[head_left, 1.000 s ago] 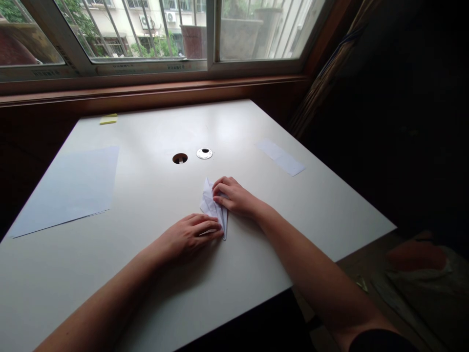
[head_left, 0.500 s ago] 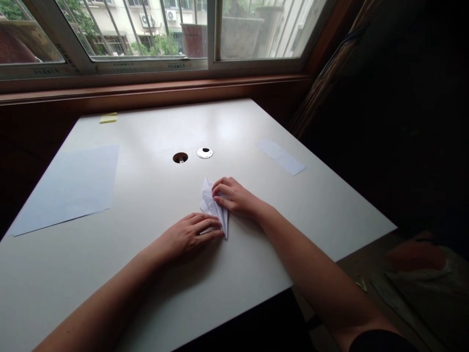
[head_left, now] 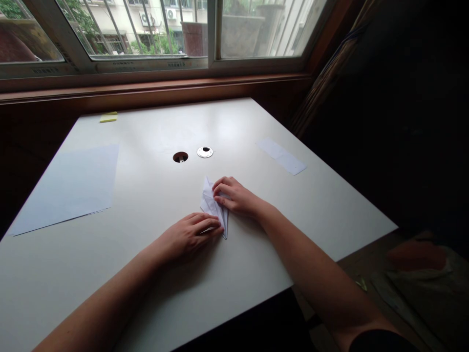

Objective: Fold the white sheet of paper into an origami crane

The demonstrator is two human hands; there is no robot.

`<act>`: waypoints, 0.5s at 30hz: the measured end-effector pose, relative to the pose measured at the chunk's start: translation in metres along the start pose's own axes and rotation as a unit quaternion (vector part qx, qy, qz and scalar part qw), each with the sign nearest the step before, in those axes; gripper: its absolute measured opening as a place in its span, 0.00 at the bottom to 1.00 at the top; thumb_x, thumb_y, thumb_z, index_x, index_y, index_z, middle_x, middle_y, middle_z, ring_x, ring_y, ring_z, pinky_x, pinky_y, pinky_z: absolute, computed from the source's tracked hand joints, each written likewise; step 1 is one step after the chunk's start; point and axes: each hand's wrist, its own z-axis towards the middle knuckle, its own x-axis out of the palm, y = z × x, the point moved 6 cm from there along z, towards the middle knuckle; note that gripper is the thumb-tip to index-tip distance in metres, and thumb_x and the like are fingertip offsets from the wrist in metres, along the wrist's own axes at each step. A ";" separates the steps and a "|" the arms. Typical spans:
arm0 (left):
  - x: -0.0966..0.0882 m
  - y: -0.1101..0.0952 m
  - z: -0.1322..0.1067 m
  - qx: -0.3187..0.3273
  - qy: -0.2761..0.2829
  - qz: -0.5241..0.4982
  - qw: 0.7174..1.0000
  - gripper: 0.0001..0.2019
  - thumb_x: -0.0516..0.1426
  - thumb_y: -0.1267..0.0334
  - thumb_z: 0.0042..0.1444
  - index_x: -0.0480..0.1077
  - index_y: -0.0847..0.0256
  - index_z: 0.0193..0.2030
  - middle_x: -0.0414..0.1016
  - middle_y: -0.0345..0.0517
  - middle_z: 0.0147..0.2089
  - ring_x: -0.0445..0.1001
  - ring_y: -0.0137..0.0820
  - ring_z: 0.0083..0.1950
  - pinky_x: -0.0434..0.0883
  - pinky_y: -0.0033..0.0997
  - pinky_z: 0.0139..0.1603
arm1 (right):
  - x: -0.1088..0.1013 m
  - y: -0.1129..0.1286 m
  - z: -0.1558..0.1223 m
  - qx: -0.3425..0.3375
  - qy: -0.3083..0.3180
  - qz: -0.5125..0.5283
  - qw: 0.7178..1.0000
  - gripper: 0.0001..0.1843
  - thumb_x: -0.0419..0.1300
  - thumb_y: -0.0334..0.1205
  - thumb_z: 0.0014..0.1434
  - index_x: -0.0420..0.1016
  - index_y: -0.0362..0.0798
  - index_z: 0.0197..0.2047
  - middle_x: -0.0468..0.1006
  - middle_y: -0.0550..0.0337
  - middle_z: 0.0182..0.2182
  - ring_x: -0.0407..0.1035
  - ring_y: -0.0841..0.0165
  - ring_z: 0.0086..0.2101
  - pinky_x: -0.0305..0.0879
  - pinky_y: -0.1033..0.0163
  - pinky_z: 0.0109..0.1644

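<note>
The right hand (head_left: 234, 196) pinches the folded paper (head_left: 208, 198); the left hand (head_left: 192, 232), fingers bent, touches it, its grip unclear

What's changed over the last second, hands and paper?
Very little: the left hand's fingertips may have edged slightly away from the near tip of the folded paper; too small to be sure. Nothing visibly taken or let go. Unchanged: right hand on the folded paper, large sheets, paper strip, yellow pad.
</note>
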 end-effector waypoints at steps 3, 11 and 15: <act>-0.001 -0.001 0.001 0.005 -0.003 0.003 1.000 0.21 0.50 0.69 0.68 0.63 0.58 0.67 0.73 0.51 0.60 0.70 0.38 0.62 0.69 0.42 0.64 | 0.000 0.001 0.000 0.000 0.002 -0.004 1.000 0.05 0.59 0.37 0.64 0.75 0.51 0.44 0.73 0.53 0.50 0.65 0.60 0.50 0.63 0.51 0.59; -0.003 -0.005 0.005 0.009 -0.003 0.014 1.000 0.19 0.49 0.68 0.69 0.65 0.61 0.65 0.74 0.52 0.60 0.70 0.39 0.61 0.69 0.43 0.63 | 0.001 0.001 0.000 0.006 0.010 -0.021 1.000 0.05 0.59 0.37 0.65 0.74 0.51 0.45 0.72 0.53 0.50 0.64 0.59 0.50 0.62 0.50 0.59; -0.003 -0.006 0.005 0.013 0.005 0.022 1.000 0.19 0.49 0.68 0.69 0.65 0.62 0.65 0.74 0.52 0.60 0.70 0.39 0.61 0.69 0.44 0.63 | 0.002 0.001 0.001 0.011 0.013 -0.024 1.000 0.05 0.60 0.37 0.64 0.74 0.51 0.44 0.72 0.53 0.50 0.64 0.59 0.50 0.62 0.50 0.59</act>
